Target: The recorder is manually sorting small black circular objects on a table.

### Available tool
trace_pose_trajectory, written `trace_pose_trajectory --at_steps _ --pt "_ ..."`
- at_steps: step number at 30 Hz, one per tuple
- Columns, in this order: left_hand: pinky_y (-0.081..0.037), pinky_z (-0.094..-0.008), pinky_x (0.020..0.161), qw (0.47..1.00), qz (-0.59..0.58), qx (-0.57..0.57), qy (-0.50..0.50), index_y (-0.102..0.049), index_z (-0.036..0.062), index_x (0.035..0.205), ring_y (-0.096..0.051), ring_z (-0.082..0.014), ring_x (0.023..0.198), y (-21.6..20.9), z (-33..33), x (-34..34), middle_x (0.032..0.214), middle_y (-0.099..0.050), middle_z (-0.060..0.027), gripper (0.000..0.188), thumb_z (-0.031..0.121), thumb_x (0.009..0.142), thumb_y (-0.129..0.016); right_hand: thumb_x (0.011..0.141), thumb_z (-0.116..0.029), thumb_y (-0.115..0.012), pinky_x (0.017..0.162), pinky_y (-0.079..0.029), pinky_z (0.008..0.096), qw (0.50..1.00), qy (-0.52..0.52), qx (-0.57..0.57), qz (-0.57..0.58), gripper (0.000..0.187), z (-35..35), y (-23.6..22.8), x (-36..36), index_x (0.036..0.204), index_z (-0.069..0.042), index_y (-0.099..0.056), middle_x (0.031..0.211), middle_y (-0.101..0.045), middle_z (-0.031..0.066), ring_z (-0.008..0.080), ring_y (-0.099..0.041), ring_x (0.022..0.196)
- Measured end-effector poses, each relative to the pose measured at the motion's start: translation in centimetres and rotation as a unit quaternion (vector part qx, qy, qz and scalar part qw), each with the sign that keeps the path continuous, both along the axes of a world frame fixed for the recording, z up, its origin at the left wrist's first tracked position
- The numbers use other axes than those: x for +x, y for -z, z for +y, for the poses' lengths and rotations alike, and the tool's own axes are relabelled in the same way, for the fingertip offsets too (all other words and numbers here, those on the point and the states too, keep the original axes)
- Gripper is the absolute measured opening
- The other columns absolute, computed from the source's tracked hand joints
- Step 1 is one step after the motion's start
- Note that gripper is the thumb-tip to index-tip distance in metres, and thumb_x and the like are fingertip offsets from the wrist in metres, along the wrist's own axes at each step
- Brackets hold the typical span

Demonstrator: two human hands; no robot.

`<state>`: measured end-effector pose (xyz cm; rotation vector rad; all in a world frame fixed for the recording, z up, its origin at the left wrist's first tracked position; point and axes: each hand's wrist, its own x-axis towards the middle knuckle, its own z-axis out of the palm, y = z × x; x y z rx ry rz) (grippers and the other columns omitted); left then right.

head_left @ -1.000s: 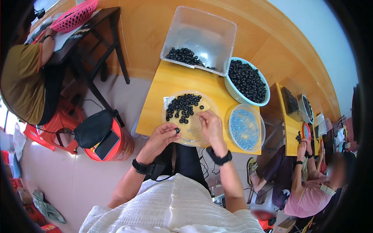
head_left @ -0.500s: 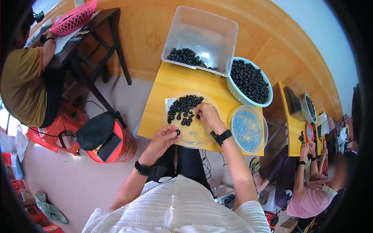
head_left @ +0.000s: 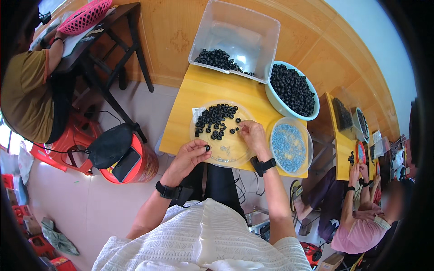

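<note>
My left hand (head_left: pixel 191 156) pinches a small black ring (head_left: pixel 207 147) at the near left rim of a clear round plate (head_left: pixel 226 151) on a small yellow table (head_left: pixel 194 95). A pile of black rings (head_left: pixel 212 118) lies on the plate's far left part. My right hand (head_left: pixel 252 134) rests over the plate's right side, its fingertips at a loose black ring (head_left: pixel 238 130); whether it grips the ring is unclear. Both wrists wear black bands.
A clear tub (head_left: pixel 235 38) and a pale blue bowl (head_left: pixel 294 92) of black rings stand at the table's far side; a clear dish of small blue parts (head_left: pixel 289 147) at right. A red stool with a black bag (head_left: pixel 122 153) stands left. Other people sit left and right.
My right hand has moved from the plate's middle out to its right side, then drawn slightly back. The left hand keeps the black ring at the near rim.
</note>
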<state>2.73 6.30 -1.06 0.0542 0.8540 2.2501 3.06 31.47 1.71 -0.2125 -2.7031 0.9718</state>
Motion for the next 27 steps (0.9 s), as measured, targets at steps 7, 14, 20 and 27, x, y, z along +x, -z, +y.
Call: trace_pose_trajectory --at_steps 7,14,20,27 --pt "-0.053 -0.0260 0.076 1.000 -0.004 0.002 -0.003 -0.056 -0.0005 0.099 -0.064 -0.0175 0.082 -0.3 0.0 0.1 0.094 -0.062 -0.0099 0.015 0.002 0.085 -0.055 0.065 0.002 -0.061 0.057 -0.047 0.0306 0.999 -0.045 -0.022 0.015 0.008 -0.3 0.0 -0.2 0.072 0.000 -0.062 0.067 -0.060 0.0134 0.0231 -0.058 0.059" --pt "-0.052 -0.0254 0.077 1.000 -0.003 0.000 0.006 -0.055 -0.0001 0.101 -0.063 -0.0168 0.083 -0.1 0.0 0.0 0.094 -0.061 -0.0088 0.016 0.002 0.085 -0.055 0.063 0.005 -0.063 0.054 -0.046 0.0237 0.932 0.033 -0.360 0.012 0.010 -0.3 0.2 1.0 0.068 -0.001 -0.057 0.066 -0.059 0.0018 0.0099 -0.057 0.060" --pt "-0.052 -0.0256 0.077 1.000 -0.005 0.008 0.005 -0.055 0.0002 0.101 -0.063 -0.0170 0.084 -0.4 0.0 0.1 0.095 -0.061 -0.0086 0.016 0.002 0.085 -0.055 0.073 0.006 -0.063 0.060 -0.051 0.0222 0.880 0.000 -0.474 0.020 0.011 -2.6 -2.2 2.2 0.082 0.001 -0.058 0.071 -0.061 0.0044 0.0104 -0.060 0.063" --pt "-0.052 -0.0274 0.079 1.000 0.003 0.016 0.008 -0.054 0.0007 0.101 -0.062 -0.0176 0.086 -1.2 0.1 0.3 0.095 -0.059 -0.0071 0.017 0.001 0.085 -0.055 0.082 0.000 -0.057 0.067 -0.054 0.0274 0.809 -0.040 -0.586 0.008 0.014 -4.5 -3.0 3.8 0.096 0.004 -0.059 0.083 -0.061 0.0063 0.0114 -0.060 0.069"
